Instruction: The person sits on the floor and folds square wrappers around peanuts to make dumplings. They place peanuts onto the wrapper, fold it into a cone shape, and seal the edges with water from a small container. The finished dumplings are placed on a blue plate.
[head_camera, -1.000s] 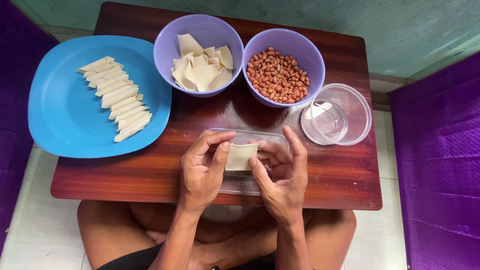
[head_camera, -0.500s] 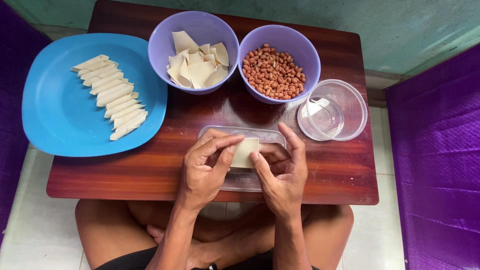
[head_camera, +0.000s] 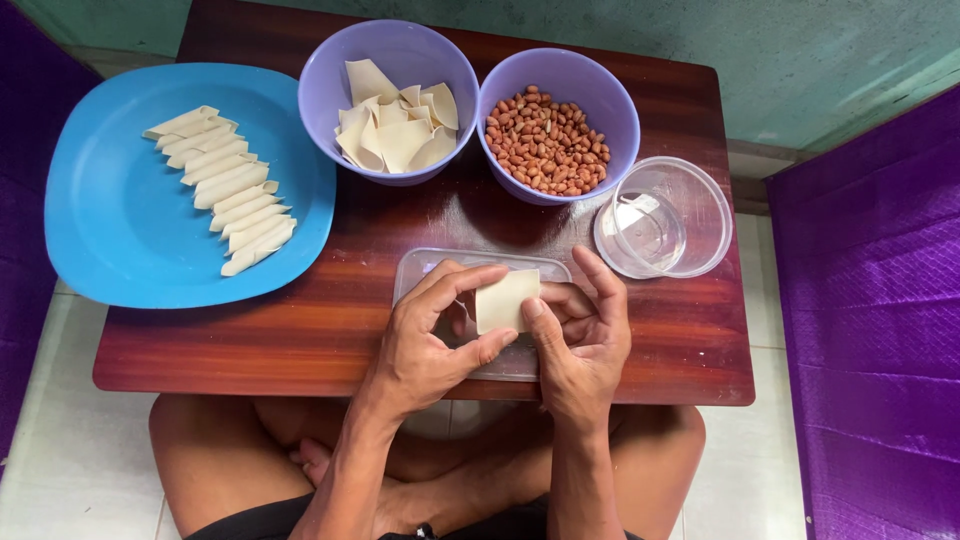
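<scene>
I sit cross-legged on a floor (head_camera: 70, 440) of pale, off-white tiles with thin grout lines, which shows on both sides of my knees. In front of me stands a low wooden surface (head_camera: 300, 340), dark reddish-brown and glossy, its grain running side to side and its polish catching soft reflections from above. Beyond its far edge rises a wall (head_camera: 800, 60) painted a mottled teal green, with a paler strip along its base where it meets the floor. Purple fabric (head_camera: 880, 330) with a faint woven pattern hangs or lies to my right, and more of the same purple cloth (head_camera: 25, 170) sits at my left. The light is even and soft, without hard shadows.
</scene>
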